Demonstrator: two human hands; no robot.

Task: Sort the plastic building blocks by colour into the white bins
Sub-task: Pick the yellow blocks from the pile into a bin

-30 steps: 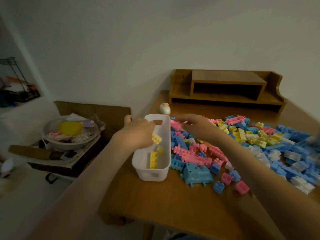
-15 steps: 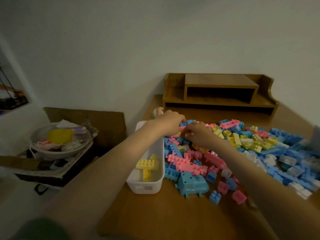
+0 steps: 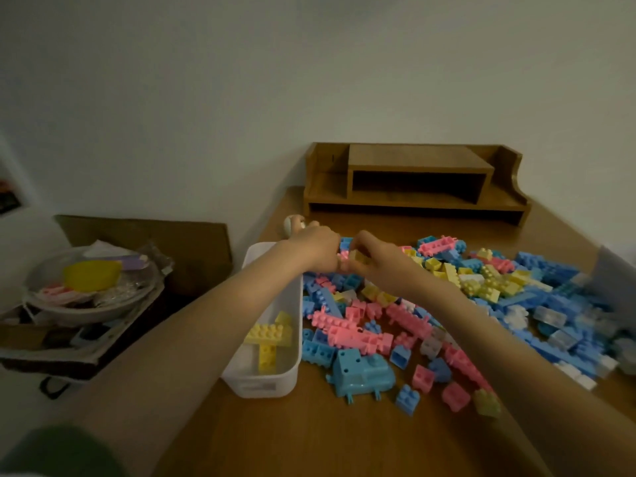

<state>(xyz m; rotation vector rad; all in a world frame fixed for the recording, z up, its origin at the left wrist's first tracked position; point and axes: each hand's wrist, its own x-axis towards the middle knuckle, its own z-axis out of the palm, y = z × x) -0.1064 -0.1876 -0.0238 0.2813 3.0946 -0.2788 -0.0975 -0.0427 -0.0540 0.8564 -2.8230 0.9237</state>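
Yellow block [image 3: 359, 258] sits pinched in your right hand [image 3: 377, 268], over the far-left edge of the pile [image 3: 447, 304]. Your left hand [image 3: 320, 249] grips a pink piece [image 3: 344, 262] touching it (apparently joined, though it's hard to tell). You look mid-separation. Next, pull them apart and carry the yellow one to the white bin [image 3: 261, 390] beside your left forearm.

Ylw blks [image 3: 270, 334] in wht bin [image 3: 260, 386]; pink/blue pile [image 3: 351, 333]
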